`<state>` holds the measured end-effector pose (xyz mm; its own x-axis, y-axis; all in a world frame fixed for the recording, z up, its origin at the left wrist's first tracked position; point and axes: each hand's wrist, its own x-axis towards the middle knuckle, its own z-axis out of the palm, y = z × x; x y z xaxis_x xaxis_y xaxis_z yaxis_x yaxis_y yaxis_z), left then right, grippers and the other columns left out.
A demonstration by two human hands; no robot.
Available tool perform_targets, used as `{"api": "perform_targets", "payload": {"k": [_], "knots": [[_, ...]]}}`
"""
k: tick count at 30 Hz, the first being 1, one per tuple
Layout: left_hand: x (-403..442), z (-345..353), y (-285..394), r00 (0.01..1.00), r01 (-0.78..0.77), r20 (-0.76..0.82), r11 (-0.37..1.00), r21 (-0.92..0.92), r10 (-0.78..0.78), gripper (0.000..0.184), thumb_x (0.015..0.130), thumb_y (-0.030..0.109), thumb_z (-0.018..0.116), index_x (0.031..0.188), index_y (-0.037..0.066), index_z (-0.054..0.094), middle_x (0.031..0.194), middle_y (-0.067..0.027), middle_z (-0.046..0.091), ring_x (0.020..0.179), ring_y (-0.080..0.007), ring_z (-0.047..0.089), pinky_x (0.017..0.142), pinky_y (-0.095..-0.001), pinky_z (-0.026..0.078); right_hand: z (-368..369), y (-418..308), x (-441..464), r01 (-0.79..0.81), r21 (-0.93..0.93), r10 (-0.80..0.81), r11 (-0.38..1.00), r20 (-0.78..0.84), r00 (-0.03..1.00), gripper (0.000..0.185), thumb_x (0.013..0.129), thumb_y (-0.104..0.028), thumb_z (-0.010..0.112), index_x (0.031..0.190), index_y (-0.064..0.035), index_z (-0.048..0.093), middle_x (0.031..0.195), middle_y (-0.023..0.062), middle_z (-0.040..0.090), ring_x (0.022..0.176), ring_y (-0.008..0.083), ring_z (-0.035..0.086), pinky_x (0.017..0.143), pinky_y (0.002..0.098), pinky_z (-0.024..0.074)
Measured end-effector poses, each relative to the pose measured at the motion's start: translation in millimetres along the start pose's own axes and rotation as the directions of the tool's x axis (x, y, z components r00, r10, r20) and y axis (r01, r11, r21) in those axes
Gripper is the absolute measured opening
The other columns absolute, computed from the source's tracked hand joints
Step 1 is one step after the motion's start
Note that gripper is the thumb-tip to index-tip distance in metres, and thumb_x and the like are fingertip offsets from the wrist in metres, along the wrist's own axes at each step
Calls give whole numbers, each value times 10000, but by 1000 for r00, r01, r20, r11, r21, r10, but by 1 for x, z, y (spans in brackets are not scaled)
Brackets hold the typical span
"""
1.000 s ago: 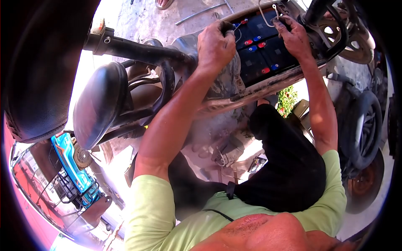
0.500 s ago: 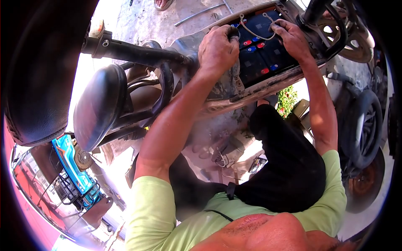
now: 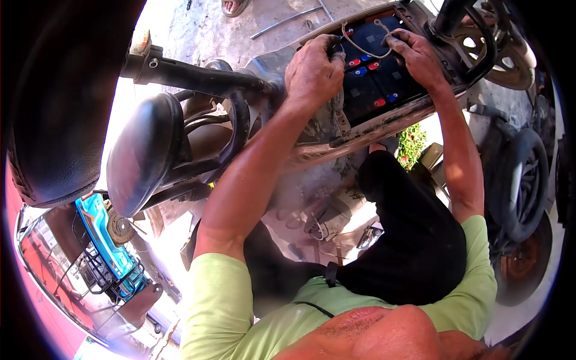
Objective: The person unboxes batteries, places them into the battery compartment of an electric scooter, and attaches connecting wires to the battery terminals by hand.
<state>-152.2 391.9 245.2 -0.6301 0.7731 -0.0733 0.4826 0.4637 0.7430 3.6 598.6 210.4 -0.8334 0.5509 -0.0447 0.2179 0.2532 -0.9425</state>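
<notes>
A pale cable (image 3: 367, 53) with a ring terminal (image 3: 377, 22) at its upper right end curves over black batteries (image 3: 393, 77), which sit in the floor tray of a vehicle frame. My right hand (image 3: 417, 57) pinches the cable just below that terminal. My left hand (image 3: 315, 69) is curled at the tray's left edge, close to the cable's other end. Its fingertips face away, so what they hold cannot be made out. Red and blue terminal caps (image 3: 373, 65) dot the battery tops between the two hands.
A black padded seat (image 3: 54, 114) and a second rounded pad (image 3: 146, 153) stand at left on a black tube frame (image 3: 198, 77). Metal rods (image 3: 287, 23) lie on the ground beyond. Tyres (image 3: 528, 180) are stacked at right. Another person's sandalled foot (image 3: 233, 7) shows at the top.
The cable's left end has shifted slightly left and its loop has changed shape a little. My left hand has turned slightly; my right hand remains almost in place.
</notes>
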Motion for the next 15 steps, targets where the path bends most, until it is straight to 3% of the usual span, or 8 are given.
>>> {"api": "perform_targets", "payload": {"k": [3, 6, 9, 12, 15], "knots": [[-3, -5, 9, 997, 58, -35, 994, -95, -62, 438, 890, 276, 643, 1294, 107, 657, 1219, -171, 693, 1187, -376, 624, 1014, -462, 480, -1, -2, -1, -20, 24, 19, 999, 42, 999, 213, 1051, -253, 573, 1044, -80, 698, 780, -81, 575, 650, 17, 476, 593, 202, 402], [-3, 1, 4, 983, -48, -178, 997, -54, 37, 415, 892, 221, 674, 1279, 70, 682, 1108, -174, 755, 1066, -339, 711, 968, -419, 509, -4, 0, 0, 5, 25, -7, 1000, 107, 994, 212, 1050, -249, 571, 1044, -76, 693, 791, -77, 575, 663, 22, 473, 606, 201, 398], [-2, 2, 3, 993, -25, -117, 1000, -18, 23, 417, 891, 230, 676, 1281, 82, 684, 1110, -177, 753, 1070, -341, 709, 967, -421, 510, -4, -1, -1, -16, 39, 12, 999, 111, 994, 207, 1049, -243, 568, 1040, -74, 686, 795, -76, 570, 666, 25, 469, 608, 202, 393], [-2, -1, 3, 1000, -8, -6, 1000, 22, 8, 439, 887, 271, 664, 1293, 106, 651, 1241, -163, 686, 1203, -370, 621, 1008, -457, 486, -3, -3, -1, -5, 59, -3, 998, 133, 991, 202, 1047, -232, 564, 1030, -65, 677, 793, -80, 564, 660, 25, 460, 609, 204, 392], [-2, -5, 7, 999, 38, 17, 998, -45, -37, 448, 878, 261, 673, 1298, 109, 648, 1263, -153, 674, 1209, -368, 615, 996, -457, 497, -3, -13, -3, -69, 12, 66, 998, 170, 983, 200, 1045, -226, 559, 1028, -60, 670, 791, -80, 556, 660, 18, 445, 604, 206, 386]]}}
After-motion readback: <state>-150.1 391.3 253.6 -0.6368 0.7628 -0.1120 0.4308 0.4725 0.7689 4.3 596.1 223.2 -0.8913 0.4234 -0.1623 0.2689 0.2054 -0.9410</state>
